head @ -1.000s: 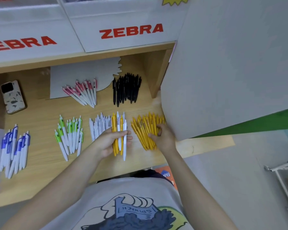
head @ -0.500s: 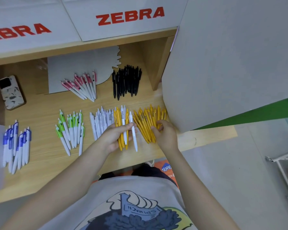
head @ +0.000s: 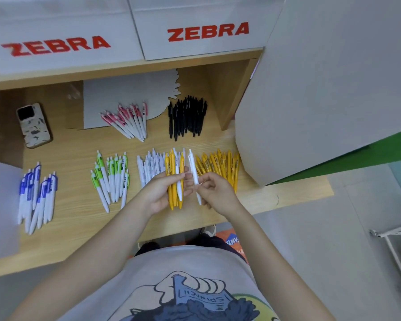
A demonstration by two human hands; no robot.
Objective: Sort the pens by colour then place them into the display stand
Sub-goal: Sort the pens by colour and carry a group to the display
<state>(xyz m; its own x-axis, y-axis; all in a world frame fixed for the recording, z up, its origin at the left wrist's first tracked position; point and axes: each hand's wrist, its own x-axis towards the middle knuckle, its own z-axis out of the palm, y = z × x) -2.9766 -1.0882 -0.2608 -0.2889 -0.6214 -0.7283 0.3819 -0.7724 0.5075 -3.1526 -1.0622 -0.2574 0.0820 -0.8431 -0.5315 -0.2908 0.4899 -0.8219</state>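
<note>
Two white boxes (head: 65, 33) above the wooden desk (head: 74, 218), both lettered ZEBRA in red. Below, sorted pen piles: blue (head: 36, 195), green (head: 111, 178), white (head: 149, 166), yellow (head: 220, 166). Left hand (head: 163, 193) curled round a yellow-and-white bunch (head: 176, 179); right hand (head: 214, 189) pinching one white pen (head: 193, 170).

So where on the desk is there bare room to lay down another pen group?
Bare wood lies between the phone and green pens, and along the near desk edge. From white pens to yellow pens it is crowded.
</note>
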